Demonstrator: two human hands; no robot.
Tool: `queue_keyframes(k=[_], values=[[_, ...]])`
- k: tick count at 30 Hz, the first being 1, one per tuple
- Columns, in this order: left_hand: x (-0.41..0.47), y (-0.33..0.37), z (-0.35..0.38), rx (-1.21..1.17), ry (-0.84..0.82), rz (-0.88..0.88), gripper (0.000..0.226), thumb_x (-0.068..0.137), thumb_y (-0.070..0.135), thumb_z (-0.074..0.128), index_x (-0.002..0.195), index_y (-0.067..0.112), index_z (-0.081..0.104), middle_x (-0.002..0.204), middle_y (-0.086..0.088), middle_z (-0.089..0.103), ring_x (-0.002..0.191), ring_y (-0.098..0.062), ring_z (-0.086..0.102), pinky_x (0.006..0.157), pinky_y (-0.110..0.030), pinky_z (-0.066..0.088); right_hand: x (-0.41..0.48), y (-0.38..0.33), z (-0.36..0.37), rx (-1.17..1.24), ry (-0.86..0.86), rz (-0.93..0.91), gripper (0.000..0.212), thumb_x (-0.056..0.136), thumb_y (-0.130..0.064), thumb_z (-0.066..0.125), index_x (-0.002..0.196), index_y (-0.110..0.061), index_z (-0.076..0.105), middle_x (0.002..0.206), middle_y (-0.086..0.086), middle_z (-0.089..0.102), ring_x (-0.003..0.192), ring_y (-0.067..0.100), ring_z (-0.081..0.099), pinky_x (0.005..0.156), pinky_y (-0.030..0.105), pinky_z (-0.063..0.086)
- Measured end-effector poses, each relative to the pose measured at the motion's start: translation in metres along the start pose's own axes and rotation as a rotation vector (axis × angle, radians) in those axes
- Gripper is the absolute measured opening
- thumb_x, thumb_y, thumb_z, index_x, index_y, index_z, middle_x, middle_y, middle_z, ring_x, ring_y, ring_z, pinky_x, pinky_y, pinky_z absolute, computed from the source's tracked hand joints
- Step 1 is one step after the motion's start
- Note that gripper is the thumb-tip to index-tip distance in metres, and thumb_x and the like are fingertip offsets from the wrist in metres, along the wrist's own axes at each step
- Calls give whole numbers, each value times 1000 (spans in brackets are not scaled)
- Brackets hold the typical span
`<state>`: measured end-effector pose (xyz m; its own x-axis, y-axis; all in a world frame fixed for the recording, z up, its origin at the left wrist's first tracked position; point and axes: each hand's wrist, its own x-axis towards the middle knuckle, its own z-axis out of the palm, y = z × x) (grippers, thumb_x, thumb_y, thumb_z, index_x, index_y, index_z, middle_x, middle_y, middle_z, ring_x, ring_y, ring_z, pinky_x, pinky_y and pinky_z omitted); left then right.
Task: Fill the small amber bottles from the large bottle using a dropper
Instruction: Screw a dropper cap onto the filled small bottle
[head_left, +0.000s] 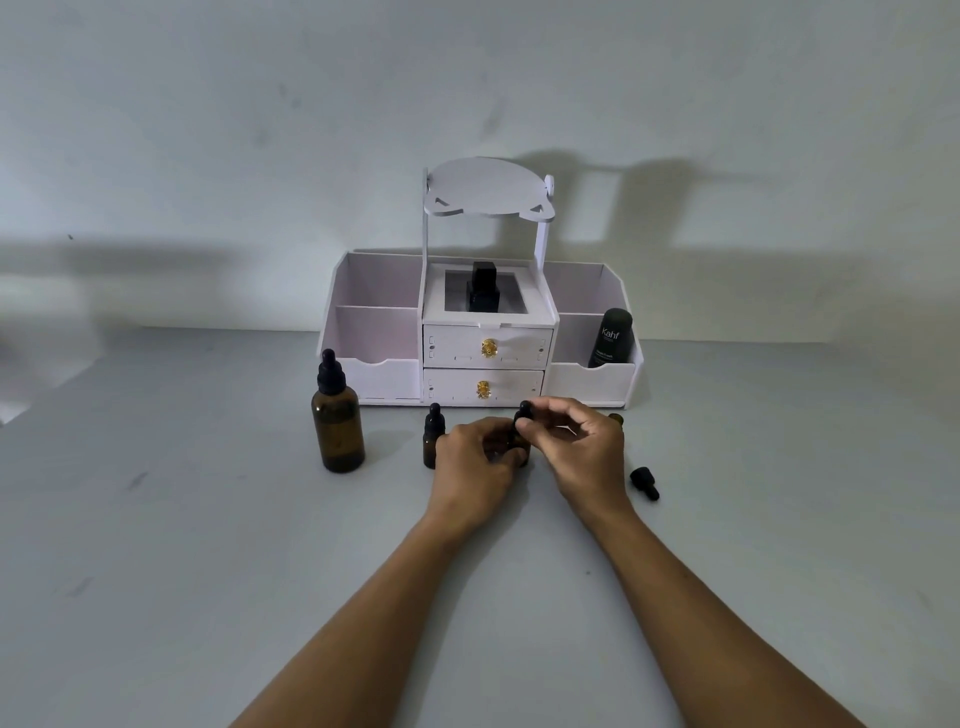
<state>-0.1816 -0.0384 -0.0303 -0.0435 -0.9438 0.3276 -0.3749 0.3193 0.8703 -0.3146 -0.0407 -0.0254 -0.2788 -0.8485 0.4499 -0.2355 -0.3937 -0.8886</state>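
Left hand (475, 460) fingers grasp a small amber bottle (520, 446) — right hand (579, 441) fingers pinch its dropper cap (523, 411) just above.

Glossy amber glass large bottle (337, 434); matt white organizer (374, 332); gold knobs (489, 348).

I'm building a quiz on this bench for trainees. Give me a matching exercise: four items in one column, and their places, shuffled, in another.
1. large amber bottle
2. loose dropper cap
3. Kahf tube
4. black square bottle

A. lying on the table, at the right
B. centre top compartment of the organiser
C. standing on the table, far left
D. right front compartment of the organiser

Pairs: 1-C, 2-A, 3-D, 4-B.
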Motion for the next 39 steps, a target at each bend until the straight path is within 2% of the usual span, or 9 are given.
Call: queue_keyframes(k=[3, 8, 14, 16, 20, 25, 30, 33, 39], values=[[0, -1, 0, 2, -2, 9, 27, 84, 10, 74, 111, 16, 77, 97, 4, 79, 90, -3, 72, 90, -21, 57, -1, 0, 0, 10, 25, -11, 28, 74, -4, 84, 99, -11, 75, 90, 3, 75, 81, 15, 71, 79, 24, 59], [0, -1, 0, 0, -4, 10, 29, 84, 10, 74, 112, 16, 76, 98, 4, 78, 92, -4, 72, 92, -22, 56, -2, -2, 0, -41, 9, -39, 30, 76, -1, 81, 100, -18, 76, 91, -3, 76, 81, 4, 72, 77, 15, 55], [1, -2, 0, -2, -7, 9, 28, 84, 11, 74, 112, 17, 77, 98, 5, 78, 92, -3, 72, 92, -24, 57, -3, -3, 0, -13, 29, -28, 35, 74, -1, 83, 105, -14, 75, 92, 1, 75, 81, 10, 71, 81, 19, 58], [1, -2, 1, -7, -14, 3, 29, 84, 11, 73, 113, 18, 76, 100, 6, 78, 93, -2, 72, 93, -25, 57, -3, -2, 0, -44, 15, -38, 35, 75, 2, 81, 103, -18, 75, 93, -1, 76, 81, 7, 71, 81, 21, 58], [1, -2, 1, -1, -10, 4, 26, 84, 10, 72, 108, 17, 77, 95, 5, 79, 90, -2, 72, 91, -25, 58, -1, 0, 1, -76, 35, -43, 30, 71, -6, 87, 98, -10, 76, 89, 2, 76, 78, 16, 71, 79, 26, 59], [1, -1, 0, -18, -13, 2, 27, 85, 10, 72, 110, 18, 77, 96, 6, 78, 91, -1, 72, 92, -20, 56, -3, -3, 1, -44, 11, -67, 32, 80, 3, 76, 103, -20, 75, 93, -3, 75, 84, 1, 70, 81, 15, 53], [1, -1, 1, -3, -9, 3, 28, 84, 8, 73, 111, 17, 77, 98, 5, 79, 92, -3, 72, 92, -19, 56, -1, -1, 0, -69, 42, -57, 23, 74, -8, 85, 95, -9, 75, 87, 0, 75, 77, 14, 71, 77, 22, 58], [1, -1, 1, -6, -12, 6, 29, 85, 9, 73, 112, 18, 77, 98, 6, 78, 92, -2, 72, 92, -22, 57, -2, -3, 1, -18, 19, -25, 30, 79, -5, 80, 107, -13, 75, 94, -3, 75, 82, 7, 70, 79, 18, 56], [1, 0, 1, -13, -19, 2, 28, 85, 10, 72, 112, 18, 77, 99, 6, 78, 92, -3, 72, 93, -23, 57, -2, -3, 0, -62, 18, -22, 22, 79, -3, 79, 98, -13, 78, 90, -2, 77, 80, 7, 73, 77, 17, 56]])
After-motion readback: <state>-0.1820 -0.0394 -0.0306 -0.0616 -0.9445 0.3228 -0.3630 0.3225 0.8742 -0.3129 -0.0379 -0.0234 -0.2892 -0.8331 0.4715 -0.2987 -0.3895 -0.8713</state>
